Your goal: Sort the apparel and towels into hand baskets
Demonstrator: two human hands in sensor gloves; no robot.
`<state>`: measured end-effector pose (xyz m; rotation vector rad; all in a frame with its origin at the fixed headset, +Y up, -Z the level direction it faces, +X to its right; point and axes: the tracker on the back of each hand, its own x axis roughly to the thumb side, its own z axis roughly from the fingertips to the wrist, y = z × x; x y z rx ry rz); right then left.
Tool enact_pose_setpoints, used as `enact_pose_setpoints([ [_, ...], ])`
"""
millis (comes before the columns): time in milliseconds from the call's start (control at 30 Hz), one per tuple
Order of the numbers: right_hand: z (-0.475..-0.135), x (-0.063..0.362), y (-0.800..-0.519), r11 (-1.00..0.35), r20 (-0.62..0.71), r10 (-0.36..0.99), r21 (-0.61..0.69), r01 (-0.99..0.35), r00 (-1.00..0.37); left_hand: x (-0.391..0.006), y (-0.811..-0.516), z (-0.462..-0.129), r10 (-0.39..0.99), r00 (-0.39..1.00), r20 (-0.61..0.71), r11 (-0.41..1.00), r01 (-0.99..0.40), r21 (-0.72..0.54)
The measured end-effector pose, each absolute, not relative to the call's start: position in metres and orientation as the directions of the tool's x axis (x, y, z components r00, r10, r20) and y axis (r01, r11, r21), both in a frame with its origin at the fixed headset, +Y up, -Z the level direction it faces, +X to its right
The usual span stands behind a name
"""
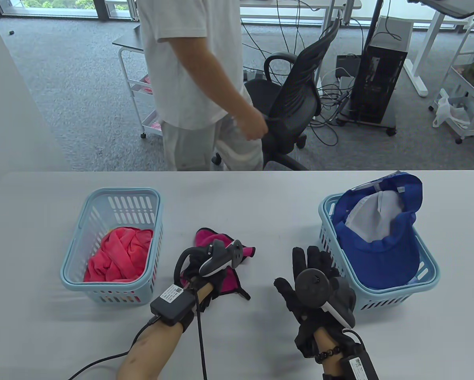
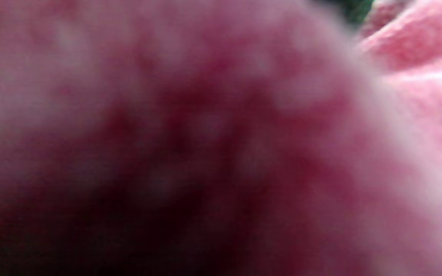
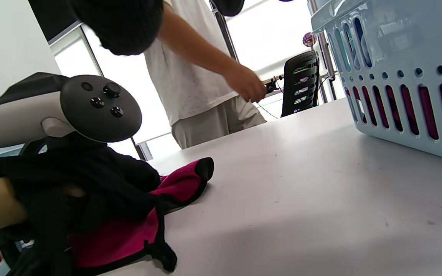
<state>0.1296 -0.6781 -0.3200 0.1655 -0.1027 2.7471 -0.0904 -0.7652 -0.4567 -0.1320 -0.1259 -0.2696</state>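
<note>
Pale blue plastic marks the left basket [image 1: 112, 245], which stands on the worktop [image 1: 237, 198] with a pink towel [image 1: 120, 255] bunched inside it, so that piece looks sorted.

Just right of that basket, near the middle of the worktop, lies a magenta cloth with black trim [image 1: 233, 277]. The left hand [image 1: 209, 269] rests on top of it, and the left wrist view is filled with blurred pink fabric pressed close to the lens. In the right wrist view the dark glove sits bunched over the cloth [image 3: 136, 226], but I cannot tell whether the fingers have closed on it or only lie on it. This cloth is the one piece seen outside a basket, and judging from that, it is the item in hand.

Further right, the right hand [image 1: 316, 293] hovers over the worktop with its fingers [image 1: 300, 257] spread and holding nothing, just beside the right basket [image 1: 379, 295].

That basket holds a blue cap [image 1: 383, 237], lying with its white lining up and rising above the rim; dark pink cloth shows through the basket's slots [image 3: 397, 111] in the right wrist view. The cap looks sorted too.

Most of the job seems done, with the magenta cloth left to place.
</note>
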Motion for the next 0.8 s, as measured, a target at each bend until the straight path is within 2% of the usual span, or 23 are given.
enact_pose_setpoints([
  [67,-0.321,0.128,-0.678,-0.925,0.133,0.370,-0.043,-0.379,-0.919,-0.088,-0.763,-0.458,-0.284,0.948,0.146,0.950,0.299,-0.095],
  [200,-0.320,0.123,-0.677,-0.927,0.158,0.360,-0.045,-0.371,-0.919,-0.091,-0.754,-0.457,-0.234,0.964,0.125,0.964,0.247,-0.102],
  [333,-0.320,0.116,-0.678,-0.934,0.172,0.345,-0.036,-0.355,-0.923,-0.097,-0.728,-0.452,-0.183,0.977,0.108,0.980,0.191,-0.064],
  [533,-0.321,0.111,-0.681,-0.945,0.184,0.317,-0.029,-0.327,-0.930,-0.103,-0.665,-0.434,-0.086,0.992,0.096,0.995,0.081,0.050],
  [800,-0.322,0.107,-0.683,-0.956,0.191,0.284,-0.020,-0.293,-0.940,-0.125,-0.570,-0.393,0.020,0.994,0.110,0.969,-0.046,0.241],
])
